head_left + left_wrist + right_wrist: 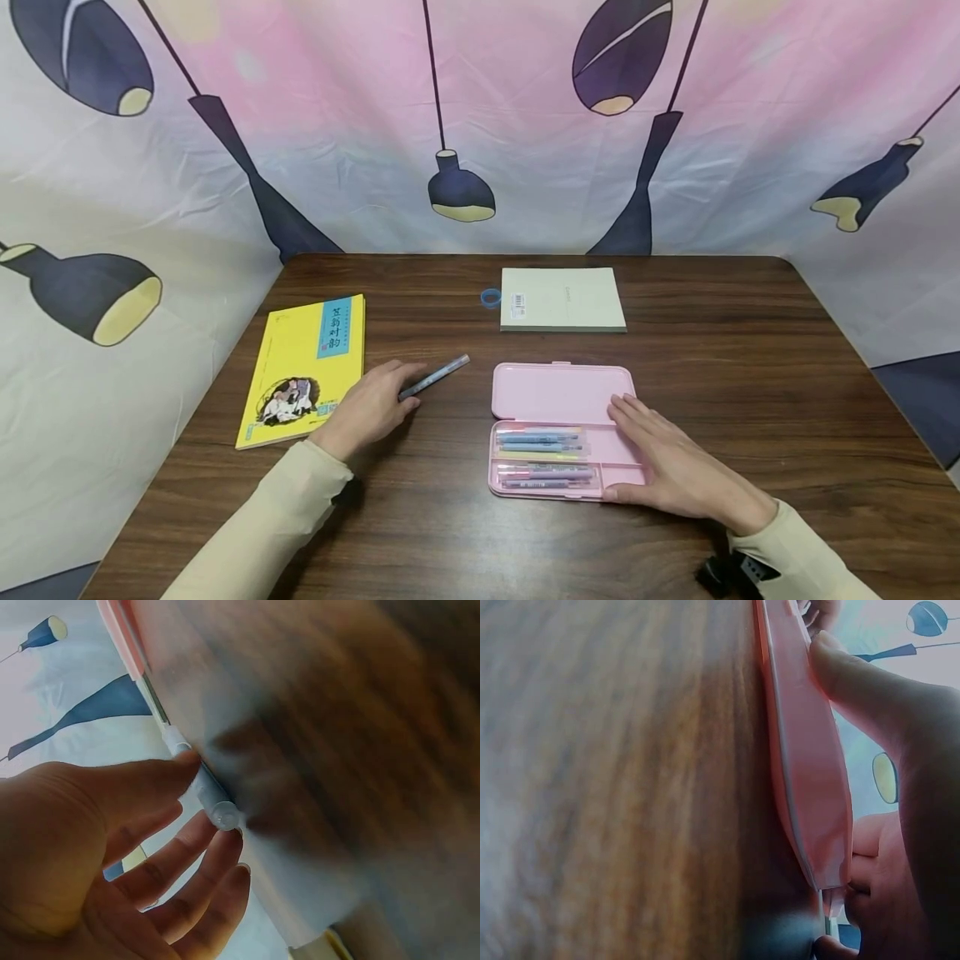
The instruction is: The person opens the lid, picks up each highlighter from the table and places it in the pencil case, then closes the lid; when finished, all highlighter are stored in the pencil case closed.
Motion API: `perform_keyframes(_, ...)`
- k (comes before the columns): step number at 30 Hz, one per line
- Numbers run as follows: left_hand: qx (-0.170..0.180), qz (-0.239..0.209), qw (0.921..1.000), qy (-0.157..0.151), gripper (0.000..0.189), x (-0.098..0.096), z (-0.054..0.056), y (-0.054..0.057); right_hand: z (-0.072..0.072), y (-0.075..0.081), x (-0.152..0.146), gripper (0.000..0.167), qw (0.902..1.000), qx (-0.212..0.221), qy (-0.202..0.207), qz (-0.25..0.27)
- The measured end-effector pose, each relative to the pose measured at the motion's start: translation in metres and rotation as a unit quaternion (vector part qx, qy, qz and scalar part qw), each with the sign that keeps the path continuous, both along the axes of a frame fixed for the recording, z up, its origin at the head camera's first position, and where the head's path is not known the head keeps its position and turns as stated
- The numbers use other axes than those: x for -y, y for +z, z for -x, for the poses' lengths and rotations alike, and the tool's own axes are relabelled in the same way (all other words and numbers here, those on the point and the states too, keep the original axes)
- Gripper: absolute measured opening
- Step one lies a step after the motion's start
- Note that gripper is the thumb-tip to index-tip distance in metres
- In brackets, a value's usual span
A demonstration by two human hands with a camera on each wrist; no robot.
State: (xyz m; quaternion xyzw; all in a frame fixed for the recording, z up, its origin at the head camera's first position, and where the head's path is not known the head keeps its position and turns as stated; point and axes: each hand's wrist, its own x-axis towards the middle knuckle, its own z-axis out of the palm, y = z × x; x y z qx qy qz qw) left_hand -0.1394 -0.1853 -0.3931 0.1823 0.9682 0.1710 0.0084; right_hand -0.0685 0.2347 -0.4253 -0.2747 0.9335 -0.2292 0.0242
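My left hand pinches the near end of a slim blue-grey pen between thumb and fingers, low over the table. In the left wrist view, the thumb lies on one side of the pen and the fingertips touch the other. An open pink pencil case lies flat, its lid folded back. Two clear packets of pens sit in its left compartments. My right hand rests on the case's right edge, fingers extended toward the lid and thumb at the near corner.
To the left, a yellow book lies partly behind my left hand. A pale notebook lies at the back of the wooden table, beside a blue ring. A printed curtain hangs behind the table.
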Motion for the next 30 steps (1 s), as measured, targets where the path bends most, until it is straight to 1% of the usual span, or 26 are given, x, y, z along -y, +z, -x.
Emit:
perform_keyframes(7,-0.006,-0.003,1.0000,-0.006,0.037,0.0026,-0.0002,-0.0042,0.0001,-0.0004,-0.0006,0.104,1.0000,0.003,0.001,-0.001)
perform_keyframes(12,-0.006,-0.008,0.9999,-0.005,0.032,0.0033,0.0020,-0.0058,0.0005,-0.0010,-0.0010,0.104,1.0000,-0.005,0.003,-0.001)
perform_keyframes(17,-0.003,-0.011,0.9999,-0.003,0.026,0.0034,0.0032,-0.0063,0.0011,-0.0013,-0.0012,0.104,1.0000,-0.003,0.002,-0.001)
perform_keyframes(30,0.006,-0.017,0.9998,-0.009,0.024,0.0024,0.0043,-0.0050,0.0015,-0.0012,-0.0013,0.103,1.0000,-0.002,0.004,0.004)
